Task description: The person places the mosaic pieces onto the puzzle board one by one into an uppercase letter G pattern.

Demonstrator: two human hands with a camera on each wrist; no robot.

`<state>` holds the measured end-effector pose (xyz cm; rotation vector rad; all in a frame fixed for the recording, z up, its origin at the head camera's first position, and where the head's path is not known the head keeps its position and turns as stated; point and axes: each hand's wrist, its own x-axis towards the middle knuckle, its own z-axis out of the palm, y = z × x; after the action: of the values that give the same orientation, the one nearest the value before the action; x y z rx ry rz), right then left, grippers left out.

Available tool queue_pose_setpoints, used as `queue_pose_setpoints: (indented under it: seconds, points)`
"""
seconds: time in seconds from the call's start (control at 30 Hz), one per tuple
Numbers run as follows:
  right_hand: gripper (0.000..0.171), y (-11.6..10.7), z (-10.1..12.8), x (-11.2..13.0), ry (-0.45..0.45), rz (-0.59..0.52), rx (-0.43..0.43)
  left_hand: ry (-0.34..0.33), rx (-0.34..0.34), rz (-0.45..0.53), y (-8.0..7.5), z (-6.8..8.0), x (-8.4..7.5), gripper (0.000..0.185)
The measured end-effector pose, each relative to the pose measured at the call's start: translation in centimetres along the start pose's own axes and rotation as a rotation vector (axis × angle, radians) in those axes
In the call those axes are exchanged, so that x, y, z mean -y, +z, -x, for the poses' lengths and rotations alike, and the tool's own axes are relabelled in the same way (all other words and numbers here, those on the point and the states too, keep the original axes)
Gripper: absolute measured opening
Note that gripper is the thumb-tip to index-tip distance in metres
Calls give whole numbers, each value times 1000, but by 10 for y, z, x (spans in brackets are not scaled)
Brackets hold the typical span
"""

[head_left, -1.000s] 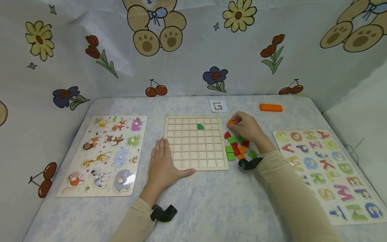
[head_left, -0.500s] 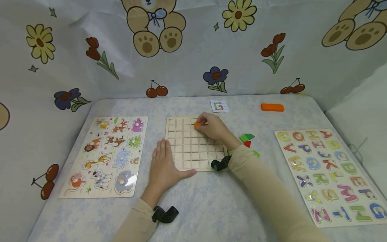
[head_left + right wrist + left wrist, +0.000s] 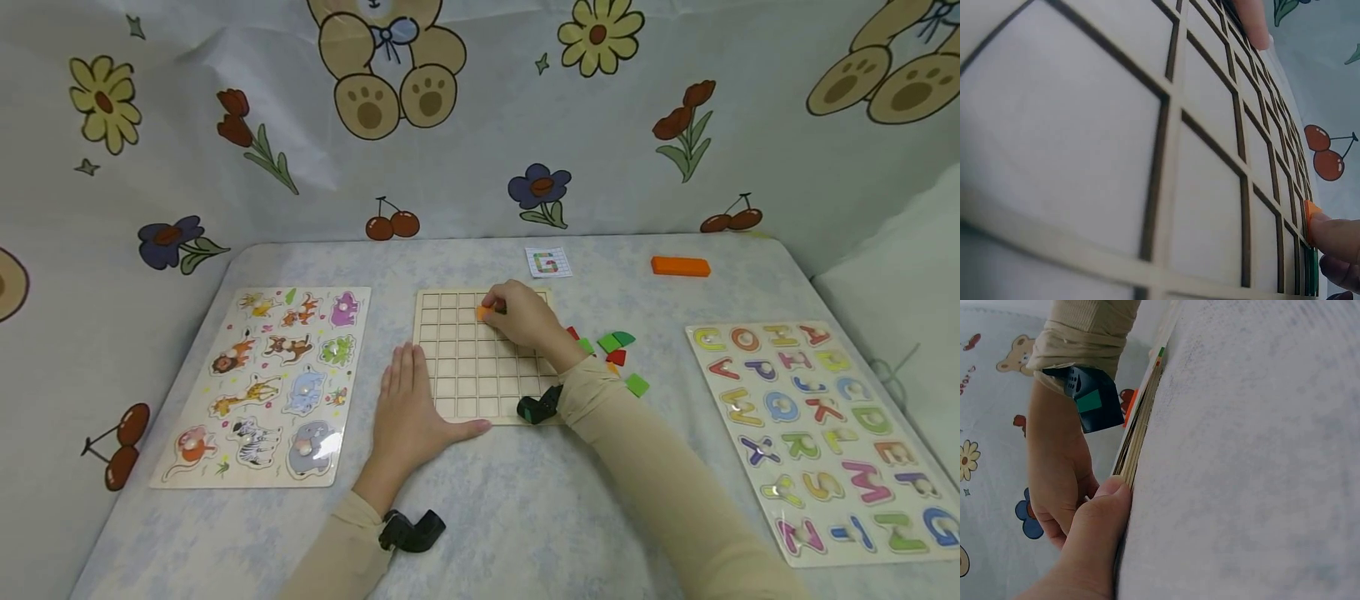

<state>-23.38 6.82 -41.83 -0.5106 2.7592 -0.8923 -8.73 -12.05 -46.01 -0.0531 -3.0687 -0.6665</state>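
Head view, items listed largest to smallest:

- Pale mottled tabletop [image 3: 525, 517], walled by a printed cloth backdrop; carries all items below.
- Wooden alphabet puzzle board [image 3: 817, 433] at far right and wooden animal puzzle board [image 3: 262, 383] at far left, both well apart from the hands.
- Square wooden grid board [image 3: 468, 375], centre; its cells serve as seats for tiles.
- Left hand [image 3: 408, 412], flat with fingers straight, palm on the table and thumb along the grid board's near edge, apparently steadying it; the left wrist view shows the thumb [image 3: 1100, 519] against the board's edge.
- Right hand [image 3: 525, 321], fingers curled, pinching a small orange tile [image 3: 483, 313] over an upper-row cell, seemingly to seat it; the right wrist view shows that tile [image 3: 1311, 222] at the fingertips.
- Orange rectangular block [image 3: 680, 266], far right.
- Small card printed with a letter G [image 3: 547, 262], beyond the grid board, possibly a pattern.
- Loose red and green tiles [image 3: 618, 350], right of the grid board, within reach.
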Motion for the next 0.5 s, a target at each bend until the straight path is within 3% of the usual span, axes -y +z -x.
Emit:
queue_pose_setpoints:
  seconds: [0.23,0.5]
  points:
    - [21,-5,8,3,17,86,63,1,-9,0,1,1,1,153]
    - [24,-39,34,-17,9,29,32,-4,-2,11,1,0,0,153]
